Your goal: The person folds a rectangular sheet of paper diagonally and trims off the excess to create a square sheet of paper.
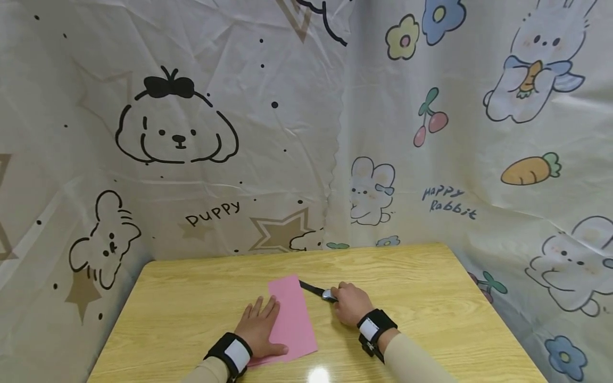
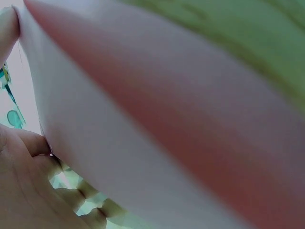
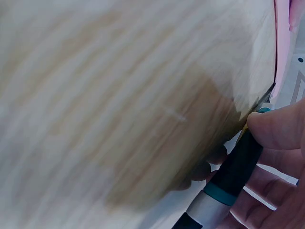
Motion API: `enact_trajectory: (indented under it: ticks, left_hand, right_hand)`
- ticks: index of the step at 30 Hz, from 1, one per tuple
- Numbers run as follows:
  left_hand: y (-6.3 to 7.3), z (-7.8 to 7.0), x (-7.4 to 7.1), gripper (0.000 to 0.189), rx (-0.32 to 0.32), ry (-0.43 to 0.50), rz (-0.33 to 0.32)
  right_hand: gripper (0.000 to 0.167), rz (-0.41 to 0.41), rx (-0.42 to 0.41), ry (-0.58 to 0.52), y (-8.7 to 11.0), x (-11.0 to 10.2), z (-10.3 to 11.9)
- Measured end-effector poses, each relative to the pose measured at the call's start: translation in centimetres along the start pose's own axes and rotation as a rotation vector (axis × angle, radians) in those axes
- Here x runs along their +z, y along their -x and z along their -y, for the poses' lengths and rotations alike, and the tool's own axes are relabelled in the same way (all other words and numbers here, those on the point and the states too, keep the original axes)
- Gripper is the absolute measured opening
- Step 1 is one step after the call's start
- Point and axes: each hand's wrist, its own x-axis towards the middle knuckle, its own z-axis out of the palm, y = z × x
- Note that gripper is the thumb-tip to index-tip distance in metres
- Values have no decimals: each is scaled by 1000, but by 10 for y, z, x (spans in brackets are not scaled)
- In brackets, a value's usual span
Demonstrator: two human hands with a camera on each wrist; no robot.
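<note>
A folded sheet of pink paper (image 1: pixel 293 319) lies on the table, its layers parting slightly in the left wrist view. My left hand (image 1: pixel 258 327) rests flat on the paper's left part, fingers spread and thumb toward its near edge. To the right of the paper, my right hand (image 1: pixel 353 304) grips a utility knife (image 3: pixel 233 167) with a black and grey handle and a teal band. Its dark blade (image 1: pixel 311 288) is extended and points left, the tip right at the paper's upper right edge.
The wooden table (image 1: pixel 407 282) has its far edge against a hanging cloth (image 1: pixel 287 159) printed with puppies and rabbits. More cloth hangs along the left and right sides. Both wrists wear black straps (image 1: pixel 378 325).
</note>
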Motion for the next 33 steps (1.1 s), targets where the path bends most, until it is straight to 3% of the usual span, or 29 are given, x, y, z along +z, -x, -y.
enact_trajectory:
  ticks: [5,17,23,33]
  left_hand:
    - [1,2,0,112,4,4,6]
    - [-1,-6,0,113,-8,-7,32]
    - [-1,-9,-5,112,-6,-8,28]
    - [0,-3,-3,112,-10,-1,18]
  right_hand:
    - [19,0,4,-4,-1,-2,4]
    - [18,16,13,-2,-27,6,20]
    - [18,16,29,6,-25,5,12]
    - [17,0,43,3,-10,2,-1]
